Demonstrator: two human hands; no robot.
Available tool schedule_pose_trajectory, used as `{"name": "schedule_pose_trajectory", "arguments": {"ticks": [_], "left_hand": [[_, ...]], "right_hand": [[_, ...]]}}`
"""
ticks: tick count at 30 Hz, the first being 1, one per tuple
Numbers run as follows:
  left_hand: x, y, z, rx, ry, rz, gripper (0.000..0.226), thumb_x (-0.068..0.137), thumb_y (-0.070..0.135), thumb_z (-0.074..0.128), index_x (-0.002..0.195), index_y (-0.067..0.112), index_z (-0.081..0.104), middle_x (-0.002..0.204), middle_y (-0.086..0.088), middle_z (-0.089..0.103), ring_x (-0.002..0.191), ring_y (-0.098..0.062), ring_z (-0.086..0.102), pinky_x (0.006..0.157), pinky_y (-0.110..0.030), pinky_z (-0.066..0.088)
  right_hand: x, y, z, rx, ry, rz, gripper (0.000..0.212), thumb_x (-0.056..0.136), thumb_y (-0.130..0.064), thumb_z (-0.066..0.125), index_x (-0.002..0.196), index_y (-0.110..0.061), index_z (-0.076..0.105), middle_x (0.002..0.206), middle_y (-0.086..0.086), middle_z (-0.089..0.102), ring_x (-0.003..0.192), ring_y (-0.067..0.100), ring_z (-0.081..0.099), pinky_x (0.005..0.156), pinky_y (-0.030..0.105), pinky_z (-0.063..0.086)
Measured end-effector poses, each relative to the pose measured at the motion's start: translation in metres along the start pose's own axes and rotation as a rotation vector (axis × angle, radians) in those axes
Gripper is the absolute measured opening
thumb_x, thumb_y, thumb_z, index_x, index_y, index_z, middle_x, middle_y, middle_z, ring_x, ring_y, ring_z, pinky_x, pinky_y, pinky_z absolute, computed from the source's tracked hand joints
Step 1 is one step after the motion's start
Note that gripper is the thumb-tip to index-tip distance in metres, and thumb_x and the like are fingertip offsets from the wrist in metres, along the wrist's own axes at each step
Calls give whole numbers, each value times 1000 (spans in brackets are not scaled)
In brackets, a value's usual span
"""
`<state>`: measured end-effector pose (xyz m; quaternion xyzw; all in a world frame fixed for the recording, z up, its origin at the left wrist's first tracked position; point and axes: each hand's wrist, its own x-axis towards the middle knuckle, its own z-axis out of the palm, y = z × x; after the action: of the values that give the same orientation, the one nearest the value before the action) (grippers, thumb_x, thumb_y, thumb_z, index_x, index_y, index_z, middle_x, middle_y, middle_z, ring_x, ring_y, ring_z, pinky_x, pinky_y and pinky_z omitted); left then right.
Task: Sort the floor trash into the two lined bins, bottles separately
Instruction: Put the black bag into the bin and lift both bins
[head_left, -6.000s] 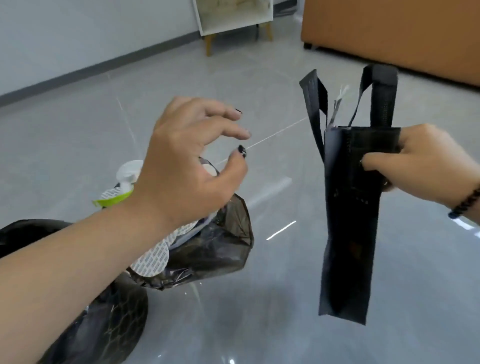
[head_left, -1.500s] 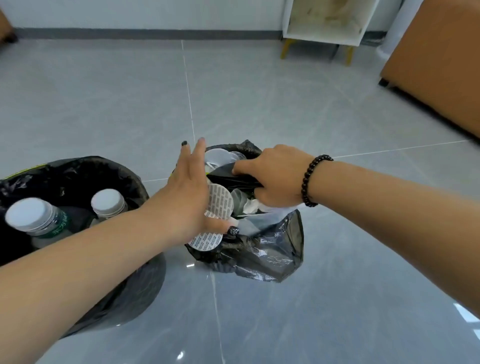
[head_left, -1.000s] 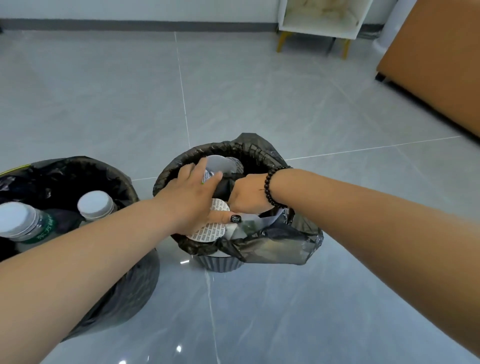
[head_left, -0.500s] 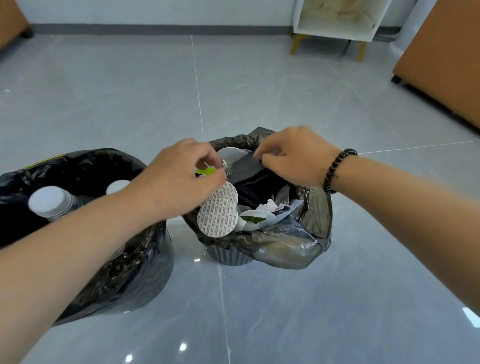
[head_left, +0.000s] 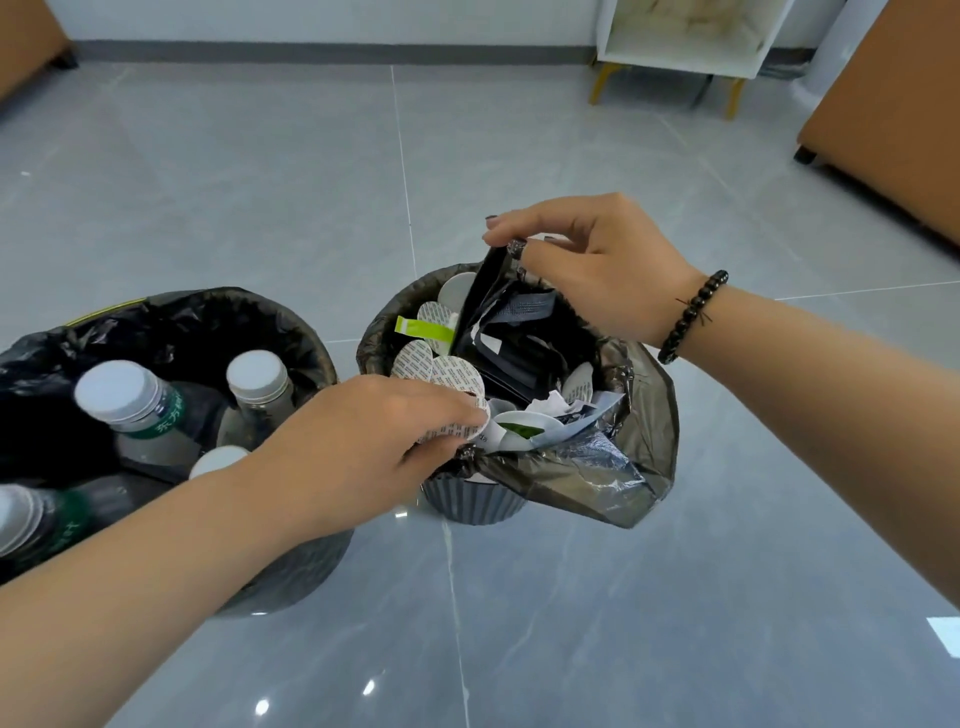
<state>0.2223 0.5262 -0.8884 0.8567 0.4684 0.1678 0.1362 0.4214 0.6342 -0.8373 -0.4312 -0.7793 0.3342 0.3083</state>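
Note:
Two bins lined with black bags stand on the grey floor. The larger left bin holds several plastic bottles with white caps. The small ribbed bin is full of round foil seals, white cups and paper scraps. My right hand pinches the top of a black fabric bag that stands inside this bin. My left hand rests at the bin's near rim, its fingers on the foil seals and the liner edge; whether it grips them I cannot tell.
A white cabinet on yellow legs stands by the far wall. Brown furniture lines the right side, and another brown piece sits far left. Loose liner hangs off the small bin's right side.
The black fabric bag went from held in the air into the small bin. My right hand has now lifted its top edge up, and my left hand dropped to the near rim.

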Motion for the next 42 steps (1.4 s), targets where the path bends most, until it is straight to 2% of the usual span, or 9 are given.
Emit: {"name": "schedule_pose_trajectory", "arguments": {"ticks": [4, 8, 16, 21, 23, 27, 31, 37, 42], "left_hand": [[-7, 2, -6, 137, 301, 37, 27, 91, 13, 53, 109, 16, 72, 84, 1, 75, 62, -19, 68, 46, -33, 52], [2, 16, -10, -12, 567, 3, 21, 91, 10, 59, 106, 11, 73, 81, -1, 71, 67, -11, 64, 57, -26, 51], [72, 5, 30, 246, 304, 253, 26, 76, -5, 68, 95, 9, 77, 84, -4, 73, 67, -26, 59, 52, -29, 51], [53, 24, 21, -117, 259, -8, 26, 88, 14, 55, 105, 19, 75, 109, 6, 70, 92, -2, 64, 79, -22, 54], [32, 27, 13, -292, 287, -119, 23, 89, 10, 62, 106, 20, 74, 92, 20, 68, 73, 2, 61, 67, -8, 46], [-28, 26, 3, -584, 297, -390, 24, 89, 5, 64, 99, 26, 73, 79, 8, 73, 61, -11, 65, 58, -21, 53], [-79, 33, 7, -1008, 453, -693, 16, 85, 14, 59, 91, 10, 74, 78, -7, 73, 60, -13, 63, 60, -20, 53], [-138, 22, 13, -1322, 195, -1042, 49, 80, 48, 47, 94, 13, 78, 106, -11, 73, 97, -16, 70, 85, -30, 52], [-186, 19, -6, -1387, 703, -1370, 33, 81, 39, 54, 83, 7, 63, 108, -17, 69, 91, -33, 72, 85, -45, 50]], "right_hand": [[-6, 2, -7, 15, 61, 4, 28, 89, -6, 53, 94, -26, 71, 112, -13, 67, 107, -2, 60, 98, 24, 47], [-24, 14, -14, 6, 156, 71, 25, 89, -7, 54, 92, -24, 72, 105, -12, 69, 48, 7, 50, 48, 19, 44], [-52, 40, -15, -70, 237, 218, 22, 89, -10, 55, 94, -24, 71, 94, -5, 67, 39, 1, 44, 39, 9, 34], [-64, 50, -10, -174, 309, 353, 23, 87, -6, 54, 98, -20, 68, 94, -7, 67, 75, 0, 58, 65, 13, 48], [-82, 34, 5, -388, 320, 47, 22, 85, -5, 55, 97, -18, 68, 96, -4, 67, 91, 13, 59, 84, 27, 47], [-111, 6, 37, -479, 224, -334, 15, 83, -9, 59, 92, -13, 69, 84, -3, 64, 88, 18, 57, 88, 36, 41], [-111, 14, 42, -599, 157, -288, 12, 83, -12, 58, 93, -12, 63, 77, -6, 48, 76, 22, 50, 75, 33, 33], [-129, 15, 54, -447, 95, -203, 26, 85, -23, 50, 88, -9, 72, 72, 1, 67, 67, 12, 56, 69, 17, 44], [-143, 7, 57, -4, 359, 288, 16, 66, -46, 63, 69, -30, 63, 70, 4, 65, 61, 13, 60, 66, 28, 54]]}}
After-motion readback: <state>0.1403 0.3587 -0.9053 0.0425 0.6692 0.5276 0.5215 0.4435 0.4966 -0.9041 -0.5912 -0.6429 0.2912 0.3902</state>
